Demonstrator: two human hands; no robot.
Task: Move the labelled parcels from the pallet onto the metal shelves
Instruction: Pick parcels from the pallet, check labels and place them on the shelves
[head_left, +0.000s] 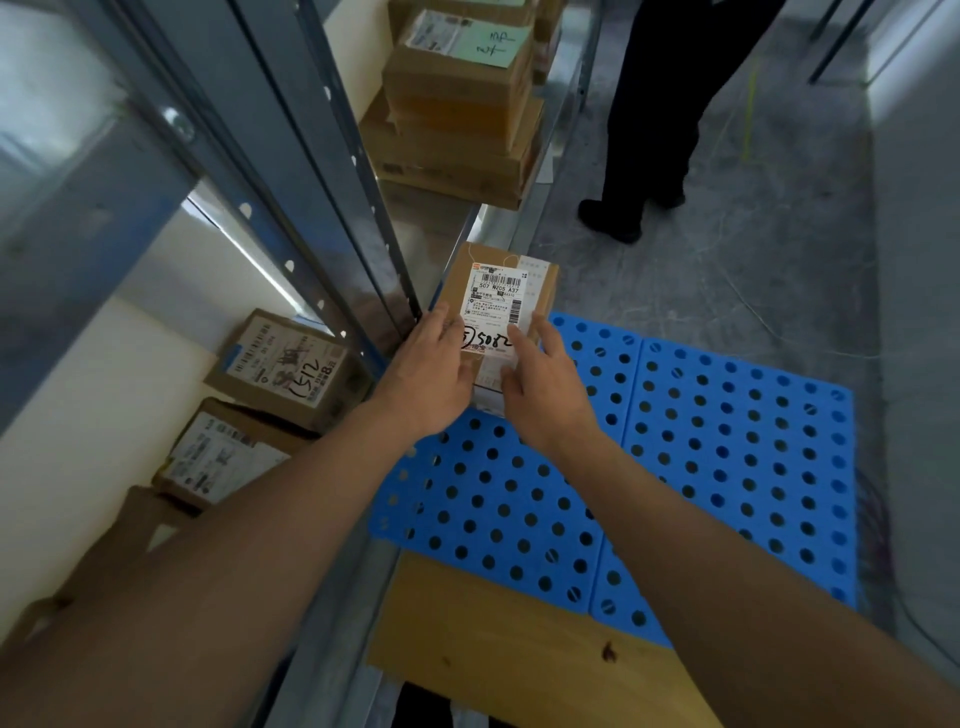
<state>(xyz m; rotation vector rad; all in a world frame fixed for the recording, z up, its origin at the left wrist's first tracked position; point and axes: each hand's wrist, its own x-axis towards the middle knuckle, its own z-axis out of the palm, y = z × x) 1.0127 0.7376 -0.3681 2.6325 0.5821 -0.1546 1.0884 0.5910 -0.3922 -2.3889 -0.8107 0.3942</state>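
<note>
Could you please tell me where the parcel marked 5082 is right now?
In the head view it sits at centre: the small parcel is held between the left hand and right hand, beside the metal shelf upright, above the blue pallet.

Scuffed grey floor (727, 270), pale wall (78, 415)

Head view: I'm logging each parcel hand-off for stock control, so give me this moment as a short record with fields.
parcel in hand: small cardboard parcel with a printed barcode label and handwritten digits
left hand: left hand grips the parcel's left side
right hand: right hand holds its right side, fingers over the label
position: at the front edge of the metal shelf
pallet: blue perforated pallet below
shelved already: stack of boxes further along; boxes on the lower shelf
bystander: person's legs in the aisle
</note>
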